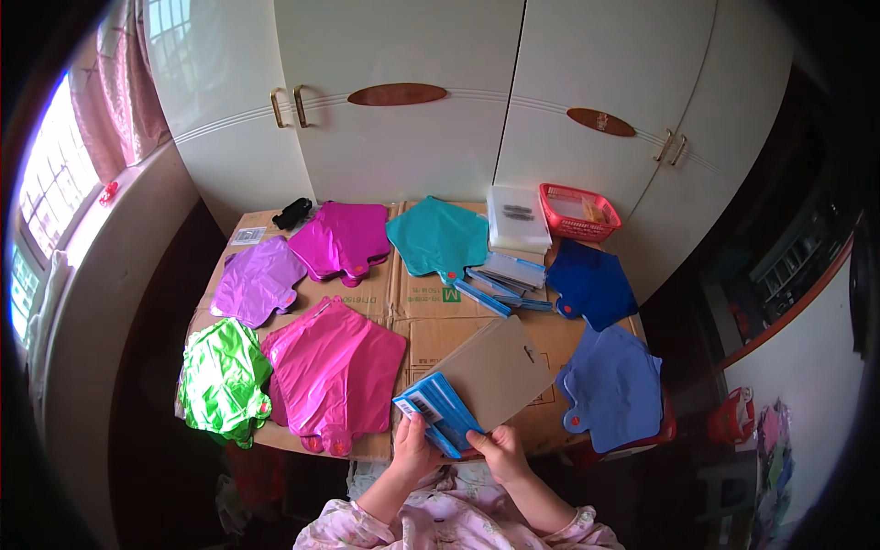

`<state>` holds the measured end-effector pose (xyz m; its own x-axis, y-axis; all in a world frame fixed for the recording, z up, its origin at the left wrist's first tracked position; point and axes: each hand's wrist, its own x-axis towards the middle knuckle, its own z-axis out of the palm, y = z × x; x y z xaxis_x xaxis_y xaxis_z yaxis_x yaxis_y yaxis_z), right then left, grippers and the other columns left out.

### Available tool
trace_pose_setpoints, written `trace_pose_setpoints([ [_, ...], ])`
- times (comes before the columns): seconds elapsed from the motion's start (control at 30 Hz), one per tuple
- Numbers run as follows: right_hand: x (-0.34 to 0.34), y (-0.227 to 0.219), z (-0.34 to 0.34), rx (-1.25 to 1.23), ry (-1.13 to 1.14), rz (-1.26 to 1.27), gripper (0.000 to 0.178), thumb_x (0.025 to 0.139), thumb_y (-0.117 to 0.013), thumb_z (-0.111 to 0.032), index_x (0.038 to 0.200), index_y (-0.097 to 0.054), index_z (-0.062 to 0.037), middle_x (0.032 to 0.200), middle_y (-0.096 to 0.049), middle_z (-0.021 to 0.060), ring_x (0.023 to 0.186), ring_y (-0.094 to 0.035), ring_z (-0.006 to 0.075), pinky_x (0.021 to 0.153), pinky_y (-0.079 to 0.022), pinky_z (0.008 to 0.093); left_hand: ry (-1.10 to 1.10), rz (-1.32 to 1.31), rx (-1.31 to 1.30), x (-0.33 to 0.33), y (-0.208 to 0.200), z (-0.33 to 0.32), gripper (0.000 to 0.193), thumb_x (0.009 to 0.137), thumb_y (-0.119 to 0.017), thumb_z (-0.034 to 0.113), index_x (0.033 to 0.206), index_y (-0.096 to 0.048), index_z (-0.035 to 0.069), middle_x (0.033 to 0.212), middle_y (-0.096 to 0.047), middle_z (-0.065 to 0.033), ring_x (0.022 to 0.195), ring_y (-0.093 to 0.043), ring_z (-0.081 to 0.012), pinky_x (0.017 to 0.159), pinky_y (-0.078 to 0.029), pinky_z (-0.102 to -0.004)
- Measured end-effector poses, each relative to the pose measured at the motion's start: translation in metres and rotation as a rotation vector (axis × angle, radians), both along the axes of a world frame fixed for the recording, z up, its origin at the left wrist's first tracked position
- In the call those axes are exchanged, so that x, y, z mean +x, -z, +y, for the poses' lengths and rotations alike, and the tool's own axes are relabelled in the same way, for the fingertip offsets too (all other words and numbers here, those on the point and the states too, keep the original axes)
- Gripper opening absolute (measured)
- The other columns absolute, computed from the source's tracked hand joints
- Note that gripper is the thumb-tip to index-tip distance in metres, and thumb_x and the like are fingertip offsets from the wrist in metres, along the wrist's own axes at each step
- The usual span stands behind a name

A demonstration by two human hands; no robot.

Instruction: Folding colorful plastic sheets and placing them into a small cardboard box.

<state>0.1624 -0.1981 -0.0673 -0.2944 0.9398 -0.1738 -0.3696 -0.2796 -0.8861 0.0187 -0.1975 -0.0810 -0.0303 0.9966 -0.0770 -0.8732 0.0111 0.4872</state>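
At the table's near edge, my left hand (414, 447) has its fingers closed on the lower left of a small bundle of flat blue packets (438, 409) with white barcode labels. My right hand (501, 453) grips the bundle's lower right corner, thumb on top. Just beyond lies a stack of plain brown cards (500, 371) with a hang slot, partly covered by the packets. To the left is a pile of flat pink star-shaped foil balloons (339, 371). Flat periwinkle foil balloons (612, 390) lie on the right.
Cardboard (431, 335) covers the table. Around it lie green (223, 376), lilac (258, 280), magenta (344, 238), teal (438, 236) and navy foil balloons (594, 284). More blue-edged packets (509, 280), clear bags (519, 220), a red basket (577, 211) and a black object (292, 214) sit farther back.
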Motion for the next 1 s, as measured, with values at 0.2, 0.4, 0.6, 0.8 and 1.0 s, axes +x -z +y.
trace_pose_setpoints([
  [0.2, -0.001, -0.011, -0.005, 0.005, -0.088, -0.036, 0.034, 0.078, -0.068, -0.005, 0.107, -0.053, 0.0050, 0.099, -0.062, 0.0103, 0.089, -0.060, 0.0148, 0.080, -0.050, 0.0285, -0.063, 0.099, 0.004, -0.001, 0.006, 0.001, 0.040, 0.091, -0.047, 0.035, 0.122, -0.041, 0.009, 0.111, -0.055, -0.0075, 0.099, -0.057, -0.0215, 0.084, -0.050, -0.0406],
  [0.4, -0.002, -0.015, -0.003, 0.053, -0.082, -0.066, 0.034, 0.079, -0.067, -0.004, 0.108, -0.052, 0.0053, 0.100, -0.061, 0.0108, 0.090, -0.060, 0.0150, 0.081, -0.050, 0.0287, -0.130, 0.269, 0.042, 0.002, 0.025, 0.002, 0.042, 0.091, -0.047, 0.037, 0.122, -0.040, 0.010, 0.111, -0.055, -0.0076, 0.100, -0.057, -0.0221, 0.084, -0.049, -0.0411],
  [0.6, 0.002, -0.020, 0.002, -0.032, -0.130, 0.015, 0.027, 0.080, -0.065, -0.002, 0.104, -0.055, 0.0047, 0.096, -0.063, 0.0103, 0.084, -0.062, 0.0162, 0.076, -0.053, 0.0295, -0.098, 0.187, 0.058, 0.002, 0.016, -0.001, 0.051, 0.088, -0.049, 0.045, 0.122, -0.040, 0.008, 0.110, -0.056, -0.0092, 0.098, -0.058, -0.0235, 0.084, -0.050, -0.0416],
  [0.8, 0.001, -0.018, 0.001, -0.018, -0.139, 0.012, 0.024, 0.081, -0.065, -0.005, 0.103, -0.057, 0.0038, 0.095, -0.064, 0.0106, 0.084, -0.062, 0.0164, 0.075, -0.053, 0.0297, -0.075, 0.174, 0.033, 0.001, 0.014, 0.000, 0.059, 0.085, -0.050, 0.050, 0.124, -0.038, 0.008, 0.112, -0.054, -0.0108, 0.098, -0.058, -0.0260, 0.084, -0.050, -0.0452],
  [1.0, 0.004, -0.011, 0.000, -0.065, -0.127, 0.055, 0.022, 0.083, -0.062, -0.008, 0.101, -0.058, 0.0045, 0.092, -0.064, 0.0107, 0.081, -0.062, 0.0162, 0.075, -0.053, 0.0300, -0.024, 0.073, 0.018, 0.000, 0.011, -0.001, 0.055, 0.084, -0.056, 0.045, 0.120, -0.040, 0.007, 0.109, -0.055, -0.0112, 0.096, -0.058, -0.0269, 0.082, -0.050, -0.0471],
])
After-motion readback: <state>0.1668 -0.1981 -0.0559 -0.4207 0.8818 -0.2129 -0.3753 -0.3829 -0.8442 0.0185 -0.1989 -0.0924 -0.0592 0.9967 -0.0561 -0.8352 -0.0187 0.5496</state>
